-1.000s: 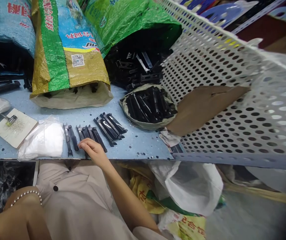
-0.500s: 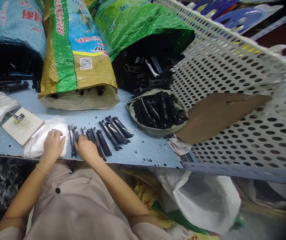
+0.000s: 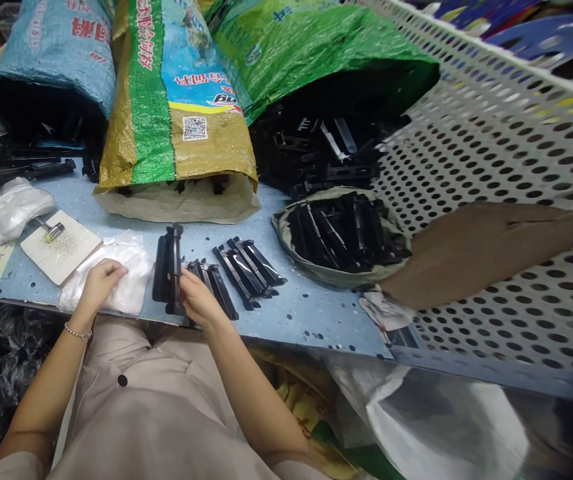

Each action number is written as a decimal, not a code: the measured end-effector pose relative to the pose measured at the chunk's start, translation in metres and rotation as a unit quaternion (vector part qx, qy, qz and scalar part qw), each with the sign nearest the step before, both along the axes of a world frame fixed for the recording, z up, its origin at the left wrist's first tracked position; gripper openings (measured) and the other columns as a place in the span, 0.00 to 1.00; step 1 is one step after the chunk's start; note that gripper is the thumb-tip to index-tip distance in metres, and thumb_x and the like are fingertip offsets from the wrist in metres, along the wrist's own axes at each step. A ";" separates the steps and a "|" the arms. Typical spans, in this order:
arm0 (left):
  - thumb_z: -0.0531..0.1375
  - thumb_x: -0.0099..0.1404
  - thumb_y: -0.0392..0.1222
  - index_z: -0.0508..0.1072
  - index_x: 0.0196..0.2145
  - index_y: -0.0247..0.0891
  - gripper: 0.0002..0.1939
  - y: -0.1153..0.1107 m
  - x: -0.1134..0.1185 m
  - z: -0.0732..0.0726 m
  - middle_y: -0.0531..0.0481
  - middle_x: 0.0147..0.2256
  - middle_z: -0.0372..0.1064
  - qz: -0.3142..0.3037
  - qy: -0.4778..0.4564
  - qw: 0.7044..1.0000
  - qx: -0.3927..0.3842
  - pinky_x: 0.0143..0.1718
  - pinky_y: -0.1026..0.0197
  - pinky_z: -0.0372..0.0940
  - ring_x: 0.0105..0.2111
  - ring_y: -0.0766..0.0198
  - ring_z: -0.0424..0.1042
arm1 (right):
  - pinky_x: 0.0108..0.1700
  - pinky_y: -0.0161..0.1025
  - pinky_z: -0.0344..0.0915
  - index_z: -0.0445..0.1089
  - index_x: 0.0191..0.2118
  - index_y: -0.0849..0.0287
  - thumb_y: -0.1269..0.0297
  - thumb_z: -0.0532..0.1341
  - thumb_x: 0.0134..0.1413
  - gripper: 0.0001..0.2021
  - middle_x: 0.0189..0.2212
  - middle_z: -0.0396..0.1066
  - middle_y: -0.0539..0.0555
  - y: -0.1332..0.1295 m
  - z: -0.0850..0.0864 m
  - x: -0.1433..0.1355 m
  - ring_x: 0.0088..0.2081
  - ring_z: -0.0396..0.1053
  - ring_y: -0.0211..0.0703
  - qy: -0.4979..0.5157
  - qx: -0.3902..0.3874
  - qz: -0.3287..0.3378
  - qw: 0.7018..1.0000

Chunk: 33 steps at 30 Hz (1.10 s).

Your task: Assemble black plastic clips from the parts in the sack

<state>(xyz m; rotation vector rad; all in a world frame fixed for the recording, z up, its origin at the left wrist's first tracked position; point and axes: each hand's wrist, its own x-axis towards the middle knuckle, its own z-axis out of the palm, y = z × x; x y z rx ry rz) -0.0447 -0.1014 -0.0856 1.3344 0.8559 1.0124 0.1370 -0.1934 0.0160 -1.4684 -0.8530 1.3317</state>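
Note:
My right hand [image 3: 199,295] holds a small bundle of black plastic parts [image 3: 169,270] upright, just above the blue table near its front edge. My left hand [image 3: 102,285] is over a pile of thin white plastic bags [image 3: 133,267], thumb and forefinger pinched together; whether a bag edge is between them is too small to tell. Right of my right hand, a few black parts [image 3: 219,290] lie side by side. Beyond them lies another group of several black parts [image 3: 249,270].
A cloth-lined container [image 3: 291,257] full of black parts sits to the right. Blue [image 3: 56,40], gold-and-green [image 3: 151,147] and green sacks [image 3: 316,47] stand behind. A white board [image 3: 61,247] lies left, and a perforated white panel [image 3: 506,167] borders the right side.
My right hand has gathered and lifted black parts off the table. My left hand's fingers have come together over the white bags. The view has shifted slightly left.

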 end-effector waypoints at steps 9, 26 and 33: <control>0.53 0.63 0.30 0.75 0.34 0.35 0.11 -0.014 -0.021 0.011 0.42 0.44 0.71 0.073 0.128 0.956 0.255 0.51 0.52 0.64 0.47 0.56 0.68 | 0.27 0.31 0.65 0.68 0.39 0.63 0.56 0.72 0.42 0.21 0.28 0.71 0.51 0.013 -0.023 -0.006 0.27 0.68 0.36 0.135 -0.030 -0.093 0.986; 0.47 0.64 0.24 0.44 0.71 0.40 0.40 -0.073 -0.027 0.033 0.39 0.65 0.51 -0.146 0.108 0.901 0.394 0.64 0.53 0.58 0.65 0.57 0.56 | 0.31 0.33 0.68 0.68 0.34 0.62 0.57 0.65 0.52 0.12 0.28 0.70 0.53 -0.014 -0.047 -0.027 0.30 0.68 0.38 0.015 -0.050 0.032 0.998; 0.59 0.65 0.38 0.69 0.59 0.47 0.24 -0.096 -0.120 0.058 0.42 0.56 0.67 -0.163 0.139 0.934 0.285 0.56 0.54 0.67 0.55 0.54 0.69 | 0.45 0.41 0.70 0.69 0.53 0.61 0.54 0.53 0.66 0.19 0.46 0.72 0.58 -0.038 0.005 -0.042 0.43 0.72 0.43 -0.095 -0.014 0.307 0.947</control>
